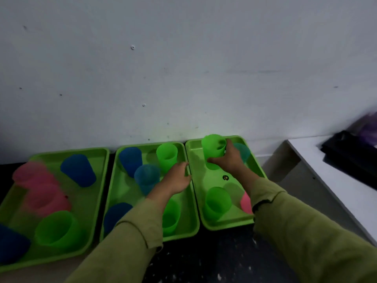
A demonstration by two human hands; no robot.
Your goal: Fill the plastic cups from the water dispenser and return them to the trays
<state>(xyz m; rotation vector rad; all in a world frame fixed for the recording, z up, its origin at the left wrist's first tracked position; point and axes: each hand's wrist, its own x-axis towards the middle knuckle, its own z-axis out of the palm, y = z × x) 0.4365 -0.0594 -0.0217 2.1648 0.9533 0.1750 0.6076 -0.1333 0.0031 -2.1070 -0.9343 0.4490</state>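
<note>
Right hand point(230, 160) wraps fingers and thumb round a green cup point(213, 146), held just above the right tray point(196, 180), centre-right of frame. Lifting out or setting back: cannot tell, water not visible. Left hand point(177, 180) lies at the middle tray point(122, 190) rim, grip unclear. Next move: keep the cup upright. Dark speckled counter point(204, 258), white wall point(183, 68); no dispenser in view.

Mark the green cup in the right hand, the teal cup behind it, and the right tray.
green cup point(212, 146), head view, upper side wall
teal cup point(243, 152), head view, side wall
right tray point(206, 178), head view, bare floor
</note>
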